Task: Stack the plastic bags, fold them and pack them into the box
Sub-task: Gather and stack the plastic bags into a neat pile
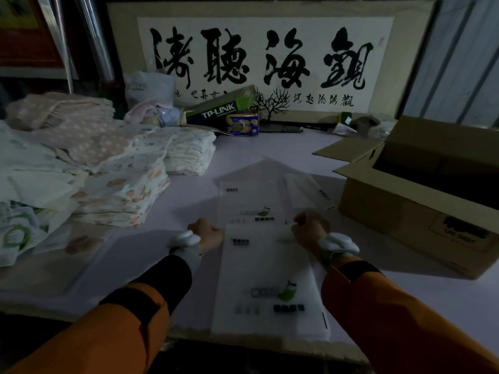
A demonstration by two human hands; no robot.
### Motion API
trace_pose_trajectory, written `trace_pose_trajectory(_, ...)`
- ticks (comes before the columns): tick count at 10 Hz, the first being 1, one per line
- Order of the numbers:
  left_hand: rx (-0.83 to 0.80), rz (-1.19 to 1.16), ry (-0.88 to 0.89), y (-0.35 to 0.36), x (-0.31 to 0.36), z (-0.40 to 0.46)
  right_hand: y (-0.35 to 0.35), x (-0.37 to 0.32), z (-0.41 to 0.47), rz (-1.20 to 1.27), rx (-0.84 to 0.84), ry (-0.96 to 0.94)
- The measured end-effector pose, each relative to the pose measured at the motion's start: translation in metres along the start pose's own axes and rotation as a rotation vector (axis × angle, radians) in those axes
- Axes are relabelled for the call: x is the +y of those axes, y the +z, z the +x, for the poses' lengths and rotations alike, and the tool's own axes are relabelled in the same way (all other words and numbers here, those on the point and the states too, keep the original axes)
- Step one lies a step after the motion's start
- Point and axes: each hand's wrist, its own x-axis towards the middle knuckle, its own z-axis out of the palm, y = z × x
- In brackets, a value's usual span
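1. fingers (216,230) of the left hand (205,233) are curled in, pinching the left edge of the top plastic bag (266,282); knuckles face up, so the fingertips themselves are hidden.
2. fingers (298,218) of the right hand (310,229) are curled the same way on that bag's right edge, near its far corner. looks like a pinch, but the contact point is hidden under the hand.
3. top plastic bag lies flat on the tabletop (270,147), running from between the two hands back toward the person; green logo and dark print blocks face up.
4. second plastic bag (249,201) lies just beyond the fingers, partly under the top one, same print visible.
5. third bag (307,191) lies beyond and to the right of the right-hand fingers, skewed and overlapping the second.
6. cardboard box (410,203) is right of the right hand, apart from it, flaps open, interior dark.
7. folded printed cloth stacks (121,190) sit left of and beyond the left hand.
8. both wrists carry white bands; orange sleeves (378,306) with dark cuffs.
9. tp-link carton (218,109) and blue tin (243,125) are well beyond the fingers, by the calligraphy panel (259,58).
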Motion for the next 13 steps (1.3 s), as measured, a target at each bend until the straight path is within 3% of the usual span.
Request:
trace_pose_trajectory(5, -0.039, 0.146, 0.069, 0.013, 0.021, 0.090, 0.031, -0.048, 0.070, -0.282, -0.214, -0.002)
trace_pose_trajectory(7, -0.026, 0.085, 0.038, 0.017, 0.031, 0.100, 0.037, -0.058, 0.083, -0.223, -0.300, 0.029)
trace_pose_trajectory(9, -0.010, 0.125, -0.014, 0.017, 0.036, 0.099, 0.044, -0.058, 0.081, -0.172, -0.206, 0.045)
trace_pose_trajectory(11, 0.050, -0.090, 0.002, 0.003, 0.040, 0.102, 0.042, -0.064, 0.086, 0.138, 0.001, -0.010)
trace_pose_trajectory(13, 0.161, -0.230, 0.097, -0.029, 0.068, 0.078, 0.014, -0.087, 0.075, 0.203, 0.120, -0.096)
